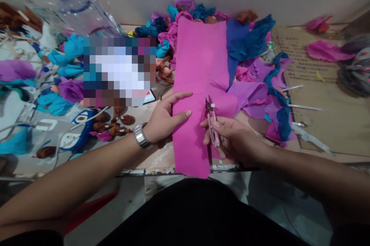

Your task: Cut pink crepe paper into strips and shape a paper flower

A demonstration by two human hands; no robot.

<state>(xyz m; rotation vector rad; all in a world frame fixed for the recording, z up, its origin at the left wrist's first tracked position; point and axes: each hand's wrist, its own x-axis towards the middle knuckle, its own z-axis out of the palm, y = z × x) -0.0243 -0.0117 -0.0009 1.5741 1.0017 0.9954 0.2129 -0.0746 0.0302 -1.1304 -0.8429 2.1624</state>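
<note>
A long sheet of bright pink crepe-like paper [200, 57] lies lengthwise before me, its near end hanging past the table's edge. My left hand [167, 117], below a metal-banded watch [140, 135], rests on its left side with thumb and forefinger stretched apart. In my right hand [228, 132] is a pair of thread snips [213, 126], blades pointing away from me and slightly apart. The blades are over the pink sheet, beside a slit running down to its near edge. A flap of the same pink [224, 101] folds off to the right.
Crumpled purple and teal paper pieces [279, 99] lie at the right, beside a brown cardboard sheet [323, 115]. A clear bottle [86, 10] stands at the back left. Blue paper flowers [72, 47], brown bundles [115, 120] and a blue-and-white device [76, 130] crowd the left.
</note>
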